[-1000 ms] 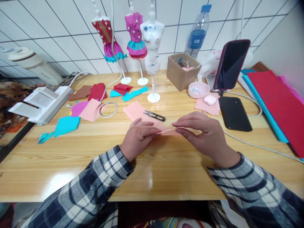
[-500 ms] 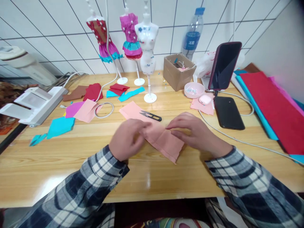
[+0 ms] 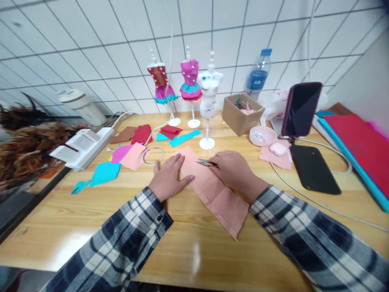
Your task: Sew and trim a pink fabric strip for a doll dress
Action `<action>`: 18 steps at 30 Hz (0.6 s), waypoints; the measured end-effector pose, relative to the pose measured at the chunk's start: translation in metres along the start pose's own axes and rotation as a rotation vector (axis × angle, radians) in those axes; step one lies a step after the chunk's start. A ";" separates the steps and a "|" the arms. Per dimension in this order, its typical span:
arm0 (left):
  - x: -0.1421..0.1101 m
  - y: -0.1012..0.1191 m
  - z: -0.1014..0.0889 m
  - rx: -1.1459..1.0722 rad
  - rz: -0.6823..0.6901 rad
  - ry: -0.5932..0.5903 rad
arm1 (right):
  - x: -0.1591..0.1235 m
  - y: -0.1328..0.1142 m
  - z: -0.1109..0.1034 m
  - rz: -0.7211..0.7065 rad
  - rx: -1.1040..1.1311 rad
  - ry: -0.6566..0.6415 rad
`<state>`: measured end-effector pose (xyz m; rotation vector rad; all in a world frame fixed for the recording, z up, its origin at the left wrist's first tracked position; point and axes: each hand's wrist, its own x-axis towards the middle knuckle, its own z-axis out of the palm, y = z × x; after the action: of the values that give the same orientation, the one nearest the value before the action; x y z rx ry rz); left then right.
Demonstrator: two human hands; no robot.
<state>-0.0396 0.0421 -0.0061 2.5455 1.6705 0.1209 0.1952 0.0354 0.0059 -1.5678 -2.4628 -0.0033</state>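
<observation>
A long strip of pink crepe paper [image 3: 212, 190] lies diagonally on the wooden table, with crease lines near its lower end. My left hand [image 3: 170, 175] rests on its left edge, fingers stretched and thumb spread over the paper. Over the strip's upper right side, my right hand [image 3: 232, 168] is closed around small thread snips [image 3: 204, 162]. The metal blades point left above the paper, and their handle is mostly hidden in my fingers.
Behind the strip stand a bare white mini mannequin [image 3: 208, 113] and two dressed ones. Coloured paper pieces [image 3: 105, 173] lie at left. A cardboard box [image 3: 241, 117], pink dish [image 3: 263, 136], upright phone [image 3: 301, 109] and black phone [image 3: 315, 169] are at right, with a cable [image 3: 299, 192].
My right hand has taken hold of the snips that lay on the paper. My left hand has opened out and lies on the paper's left edge. The camera view has shifted.
</observation>
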 end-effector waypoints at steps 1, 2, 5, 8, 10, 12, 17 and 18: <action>0.002 -0.002 0.001 -0.022 0.021 0.008 | -0.002 0.003 0.001 0.014 -0.021 0.026; 0.004 -0.004 0.001 -0.048 0.039 0.026 | -0.005 0.007 0.002 0.033 -0.051 0.058; 0.016 -0.017 -0.001 -0.151 0.051 0.135 | -0.011 0.023 0.006 0.104 -0.055 0.184; 0.024 -0.034 -0.008 -0.178 0.058 0.200 | -0.014 0.034 0.009 0.122 0.082 0.369; 0.026 -0.044 -0.011 -0.148 0.084 0.177 | -0.013 0.036 0.010 0.047 0.157 0.448; 0.027 -0.051 -0.012 -0.138 0.102 0.146 | -0.008 0.034 0.010 -0.067 0.199 0.468; 0.040 -0.061 -0.010 -0.168 0.103 0.095 | 0.013 0.017 0.013 -0.352 0.182 0.428; 0.044 -0.063 -0.009 -0.169 0.102 0.106 | 0.017 0.014 0.014 -0.397 0.167 0.418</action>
<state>-0.0808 0.1073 -0.0041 2.5364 1.4921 0.3936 0.1982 0.0588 -0.0065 -0.8833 -2.3168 -0.1672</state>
